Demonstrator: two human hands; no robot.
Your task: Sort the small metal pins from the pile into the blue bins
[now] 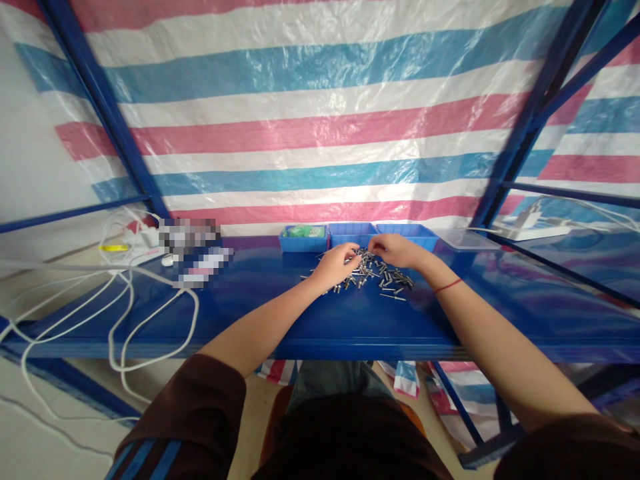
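Observation:
A loose pile of small metal pieces (369, 270), like rivets or screws, lies on the blue table (250, 293). My left hand (340, 263) is at the pile's left side, its fingers curled together over the pieces; what they hold, if anything, is too small to make out. At the pile's back right edge is my right hand (393, 249), fingers bent down and pressed together, their contents also hidden. Just behind the hands stand a blue bin with green contents (303, 238), a middle blue bin (351, 233) and a right blue bin (410, 235).
White cables (190, 313) loop over the table's left side. A blurred-out object (187, 237) sits at the back left. A clear flat lid (467, 239) lies behind on the right, near a white power strip (537, 230). Blue frame posts rise at both sides.

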